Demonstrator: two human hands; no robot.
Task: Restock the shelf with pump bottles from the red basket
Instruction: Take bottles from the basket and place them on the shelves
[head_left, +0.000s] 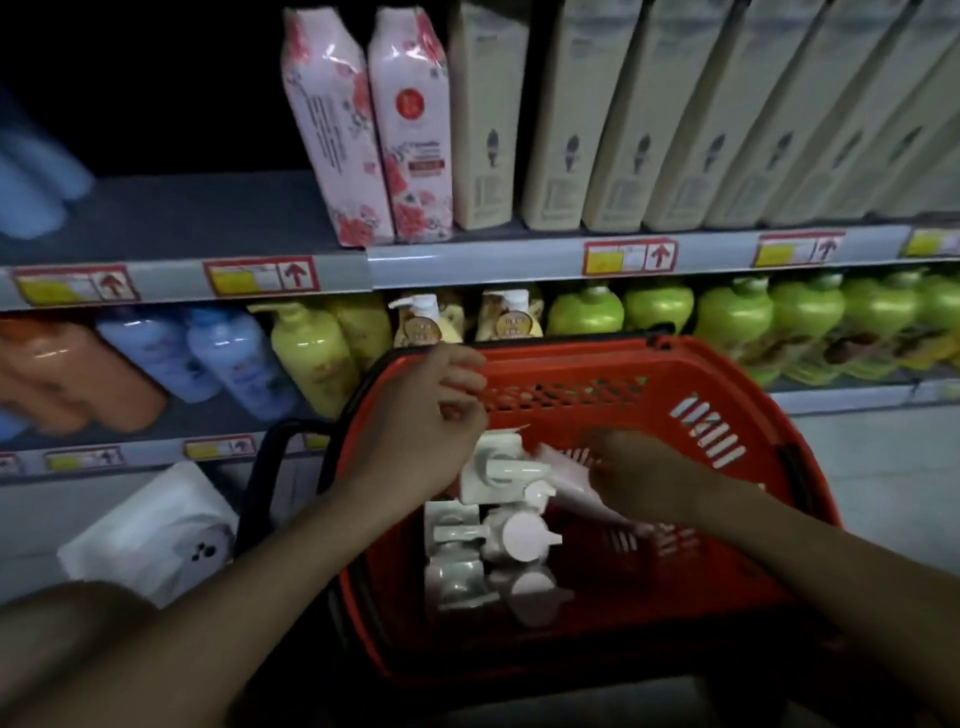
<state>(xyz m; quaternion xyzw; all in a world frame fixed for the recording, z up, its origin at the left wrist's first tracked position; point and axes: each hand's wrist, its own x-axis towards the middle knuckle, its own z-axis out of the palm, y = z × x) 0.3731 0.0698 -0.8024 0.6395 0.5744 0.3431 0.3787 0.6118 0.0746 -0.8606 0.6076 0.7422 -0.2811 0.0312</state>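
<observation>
Our left hand hangs loosely curled and empty at the red basket's far-left rim, our blurred right hand's grip unclear above white pump bottles clustered along its left wall.

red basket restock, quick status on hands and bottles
Left hand over red basket, loosely curled, empty. Right hand reaching at pink bottle, grip unclear. White pump bottles still in basket. Nothing blocking the shelf.
</observation>
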